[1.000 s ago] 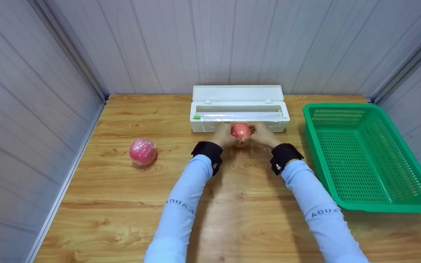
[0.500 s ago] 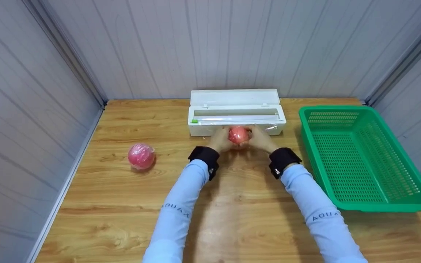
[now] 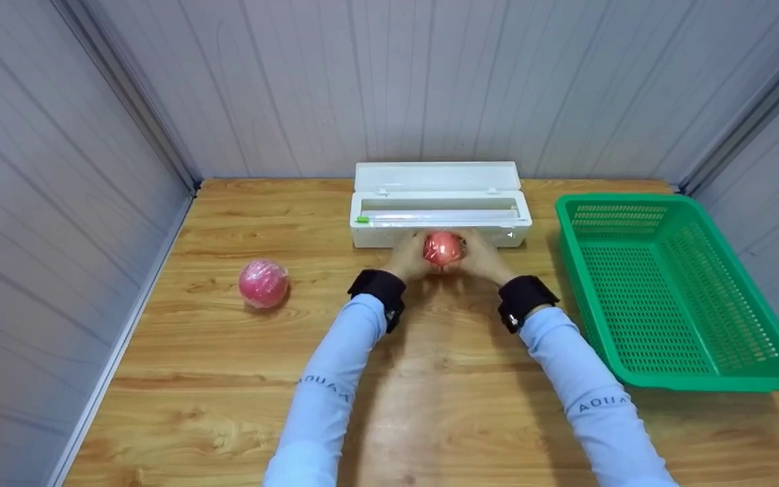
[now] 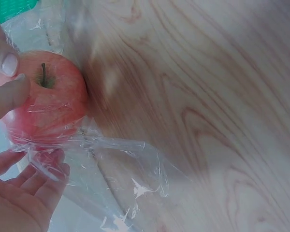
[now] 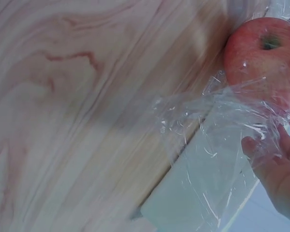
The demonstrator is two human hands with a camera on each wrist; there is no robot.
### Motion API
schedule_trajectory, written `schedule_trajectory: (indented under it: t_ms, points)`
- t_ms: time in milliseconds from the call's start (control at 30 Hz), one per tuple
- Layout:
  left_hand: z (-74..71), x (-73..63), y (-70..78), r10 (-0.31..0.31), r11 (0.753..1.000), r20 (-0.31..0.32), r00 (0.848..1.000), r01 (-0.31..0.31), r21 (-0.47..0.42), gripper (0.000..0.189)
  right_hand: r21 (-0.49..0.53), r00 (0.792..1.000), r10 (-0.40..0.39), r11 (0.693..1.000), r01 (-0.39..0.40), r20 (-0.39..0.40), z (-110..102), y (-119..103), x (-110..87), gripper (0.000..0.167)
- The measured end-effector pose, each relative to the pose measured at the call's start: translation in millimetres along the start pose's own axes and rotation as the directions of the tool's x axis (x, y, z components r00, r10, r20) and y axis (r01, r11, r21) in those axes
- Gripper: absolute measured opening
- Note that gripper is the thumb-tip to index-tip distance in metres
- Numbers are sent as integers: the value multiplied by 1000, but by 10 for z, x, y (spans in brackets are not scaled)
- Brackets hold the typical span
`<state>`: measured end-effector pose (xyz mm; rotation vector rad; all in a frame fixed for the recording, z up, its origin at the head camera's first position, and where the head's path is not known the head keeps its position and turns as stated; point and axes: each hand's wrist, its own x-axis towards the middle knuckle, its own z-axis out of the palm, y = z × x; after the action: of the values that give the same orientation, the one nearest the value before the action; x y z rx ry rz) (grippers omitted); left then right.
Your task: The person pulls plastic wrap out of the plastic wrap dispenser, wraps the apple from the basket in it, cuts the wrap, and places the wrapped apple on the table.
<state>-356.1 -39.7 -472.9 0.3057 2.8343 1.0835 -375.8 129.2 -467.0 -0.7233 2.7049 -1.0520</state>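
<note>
Both hands hold a red apple [image 3: 443, 248] close in front of the white cling film box, one hand on each side. Its stem side faces the person. Clear cling film [image 4: 135, 159] lies over the apple and trails off it in loose, crumpled folds. In the left wrist view, the left hand [image 4: 24, 200] has its thumb on top of the apple [image 4: 50, 104] and its fingers beneath, in the film. Fingers of the right hand [image 5: 280, 176] curl into the film under the apple's side in the right wrist view; its thumb tip shows at the left wrist view's edge.
The box [image 3: 376, 237] stands open at the back, a film roll and green-ended cutter bar visible. A film-wrapped, pinkish-red round fruit [image 3: 263, 283] sits on the wooden table [image 3: 193, 379] at left. At right is a green plastic basket [image 3: 589, 297]. Panel walls enclose the table.
The hands and apple stay in front of the box, with the apple slightly nearer the person. The fingers have shifted around it, and the head view has moved a little.
</note>
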Motion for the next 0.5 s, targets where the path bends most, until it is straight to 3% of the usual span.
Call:
schedule_trajectory:
  t_ms: [233, 367, 500]
  points:
    - [-48, -8, 5, 0, 1000, 9, 1000, 0, -5, 72, -6, 998, 63, 998, -63, 7, -25, -42, -12, 81]
    - [-81, -7, 18, 5, 998, 18, 1000, -4, -65, 71, 2, 995, 98, 995, -98, 10, -47, -61, -20, 85]
    - [-126, -46, 17, -28, 996, 40, 999, 31, -85, 70, 5, 995, 95, 995, -95, 17, -37, -72, -42, 86]
